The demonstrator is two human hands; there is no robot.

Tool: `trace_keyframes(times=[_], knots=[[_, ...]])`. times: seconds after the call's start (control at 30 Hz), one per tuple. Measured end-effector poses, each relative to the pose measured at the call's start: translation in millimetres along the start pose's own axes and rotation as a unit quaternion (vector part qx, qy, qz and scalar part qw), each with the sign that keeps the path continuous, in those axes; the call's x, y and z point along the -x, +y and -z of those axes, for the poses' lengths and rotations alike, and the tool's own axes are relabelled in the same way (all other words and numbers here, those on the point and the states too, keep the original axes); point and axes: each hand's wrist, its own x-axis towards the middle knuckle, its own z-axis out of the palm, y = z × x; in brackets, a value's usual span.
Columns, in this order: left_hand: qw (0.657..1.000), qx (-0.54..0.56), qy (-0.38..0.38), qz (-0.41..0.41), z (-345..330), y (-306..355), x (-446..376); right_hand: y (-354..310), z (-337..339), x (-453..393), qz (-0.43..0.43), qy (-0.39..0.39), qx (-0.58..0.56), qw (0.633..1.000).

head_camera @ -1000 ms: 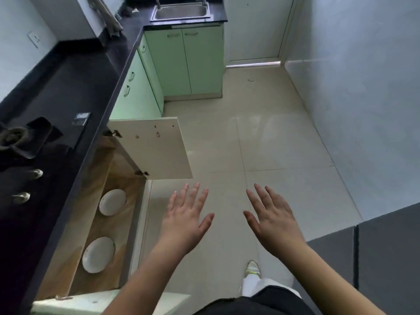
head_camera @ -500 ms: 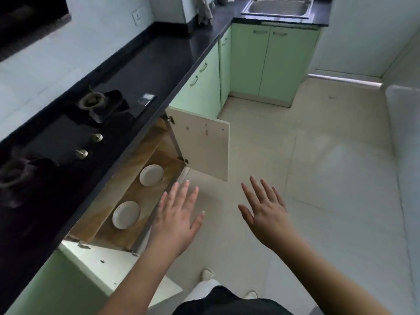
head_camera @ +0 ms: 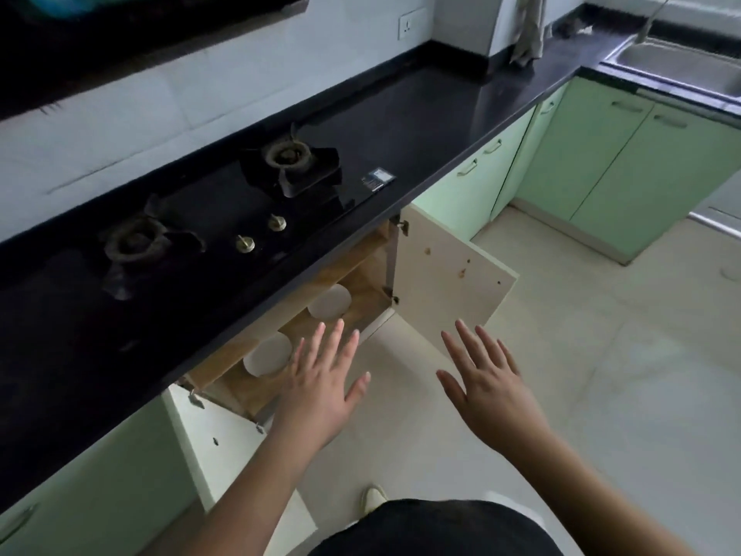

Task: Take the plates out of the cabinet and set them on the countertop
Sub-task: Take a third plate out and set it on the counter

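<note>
Two white plates lie on the wooden floor of the open cabinet under the black countertop [head_camera: 433,126]. The nearer plate [head_camera: 266,355] is partly under the counter's edge, and the farther plate [head_camera: 329,302] lies to its right. My left hand [head_camera: 320,383] hovers with straight, spread fingers just in front of the cabinet opening, close to the nearer plate, touching nothing. My right hand [head_camera: 485,379] is held out flat, fingers spread, over the floor below the right cabinet door [head_camera: 445,274]. Both hands are empty.
Both cabinet doors stand open; the left door [head_camera: 224,447] juts out beside my left forearm. A two-burner gas hob [head_camera: 208,218] with two knobs is set into the counter above the cabinet. A steel sink [head_camera: 681,62] sits at the far right. Green cabinets line the wall.
My view has swung left and up, bringing the hob and countertop into sight. Both hands have stayed spread and empty, and the left one now sits nearer the cabinet opening.
</note>
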Motion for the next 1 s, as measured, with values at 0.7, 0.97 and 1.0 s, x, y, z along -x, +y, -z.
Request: trace_keyframes(times=[0.7, 0.97, 1.0], knots=[[0.960, 0.001, -0.006, 0.280, -2, 20, -44, 13, 14, -200, 0.309, -0.069, 0.041, 0.948], [0.929, 0.019, 0.000, 0.370, -14, 41, -25, -14, 12, -210, 0.409, -0.108, 0.034, 0.906], [0.925, 0.019, 0.000, 0.380, -15, 40, -20, -20, 10, -209, 0.420, -0.110, 0.037, 0.900]])
